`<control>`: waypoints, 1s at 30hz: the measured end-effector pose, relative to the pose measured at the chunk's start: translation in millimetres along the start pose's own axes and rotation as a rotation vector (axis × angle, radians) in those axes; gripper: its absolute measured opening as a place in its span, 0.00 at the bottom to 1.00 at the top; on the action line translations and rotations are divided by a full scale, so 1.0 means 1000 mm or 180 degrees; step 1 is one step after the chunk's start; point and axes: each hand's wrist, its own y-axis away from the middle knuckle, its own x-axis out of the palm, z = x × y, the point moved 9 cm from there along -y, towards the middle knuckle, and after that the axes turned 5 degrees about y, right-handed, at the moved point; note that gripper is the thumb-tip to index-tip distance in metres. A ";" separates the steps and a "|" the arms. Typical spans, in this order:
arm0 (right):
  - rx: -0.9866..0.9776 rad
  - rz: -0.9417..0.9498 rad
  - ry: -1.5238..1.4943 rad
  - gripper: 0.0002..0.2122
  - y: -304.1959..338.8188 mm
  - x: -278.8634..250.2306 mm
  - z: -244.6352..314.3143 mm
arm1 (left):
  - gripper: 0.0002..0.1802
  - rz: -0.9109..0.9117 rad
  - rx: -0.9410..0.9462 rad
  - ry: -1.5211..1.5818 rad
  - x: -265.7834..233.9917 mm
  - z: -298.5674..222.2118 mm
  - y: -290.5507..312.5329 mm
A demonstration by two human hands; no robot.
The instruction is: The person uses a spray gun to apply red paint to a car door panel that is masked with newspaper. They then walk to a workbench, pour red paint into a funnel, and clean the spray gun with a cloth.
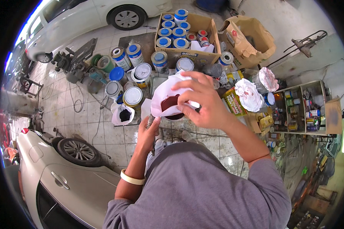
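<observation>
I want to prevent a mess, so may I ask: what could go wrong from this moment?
The pale paper around the dark red-brown substance looks thin; it might fold or slip near the right hand and let some spill.

The left hand and right hand are both bare, so skin could get stained.

Several cans stand crowded close by, so a careless movement might knock one over.

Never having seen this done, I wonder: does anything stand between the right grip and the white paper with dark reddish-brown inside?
Nothing visible does. The right grip is at the edge of the white paper, curved over its right side. The cardboard box stands beyond, not between them.
</observation>
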 end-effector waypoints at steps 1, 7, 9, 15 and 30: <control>0.0106 0.0135 -0.0133 0.07 -0.002 0.004 -0.007 | 0.15 -0.0006 -0.0043 -0.0057 0.003 -0.002 0.002; 0.0496 0.0649 -0.0717 0.08 -0.006 0.019 -0.024 | 0.17 0.0069 0.0029 -0.0104 0.001 -0.002 -0.006; 0.0526 0.0661 -0.0944 0.08 -0.007 0.019 -0.023 | 0.17 0.0137 0.0045 -0.0152 0.001 -0.001 -0.011; 0.0186 0.0668 -0.1055 0.08 -0.011 0.012 -0.006 | 0.13 0.0096 -0.0037 -0.0043 0.005 -0.006 -0.016; 0.0200 0.0570 -0.1015 0.06 -0.025 -0.016 0.002 | 0.45 0.0463 -0.0007 -0.0147 0.016 -0.004 -0.036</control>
